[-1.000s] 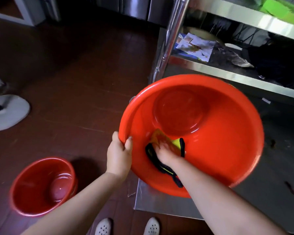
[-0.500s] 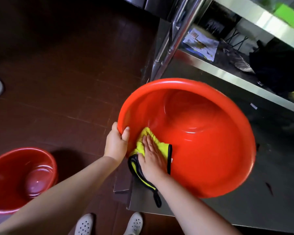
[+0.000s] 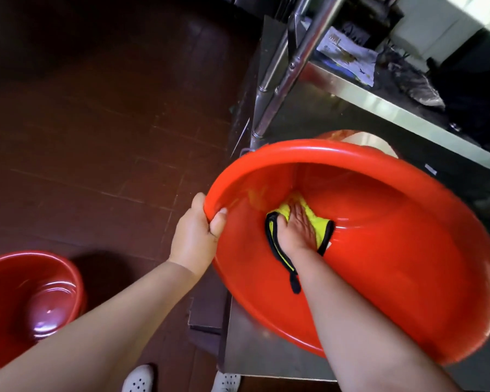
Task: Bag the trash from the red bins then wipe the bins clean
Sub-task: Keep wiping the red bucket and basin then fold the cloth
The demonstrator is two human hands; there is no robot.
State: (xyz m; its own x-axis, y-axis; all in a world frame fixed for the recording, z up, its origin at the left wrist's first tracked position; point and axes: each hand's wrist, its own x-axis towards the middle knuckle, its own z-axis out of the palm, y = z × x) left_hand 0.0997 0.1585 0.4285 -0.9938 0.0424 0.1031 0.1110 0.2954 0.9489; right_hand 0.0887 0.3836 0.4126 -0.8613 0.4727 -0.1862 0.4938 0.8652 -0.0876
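A large red bin point(image 3: 408, 250) is tilted toward me over a steel surface. My left hand point(image 3: 195, 236) grips its left rim, thumb inside. My right hand point(image 3: 297, 230) lies flat inside the bin, its straight fingers pressing a yellow cloth with black edging point(image 3: 320, 224) against the inner wall. A second, smaller red bin point(image 3: 26, 301) stands on the floor at the lower left, wet and shiny inside.
A steel rack leg point(image 3: 289, 72) rises just behind the big bin. The lower steel shelf point(image 3: 379, 106) holds a printed paper point(image 3: 348, 55) and dark items. Another red rim point(image 3: 354, 137) shows behind the big bin. Dark brown tiled floor point(image 3: 96, 123) lies to the left. White shoes point(image 3: 139, 380) are below.
My right hand has slid the cloth from the near left wall deeper into the bin. The bin is tilted further toward me. My left hand keeps its grip on the rim.
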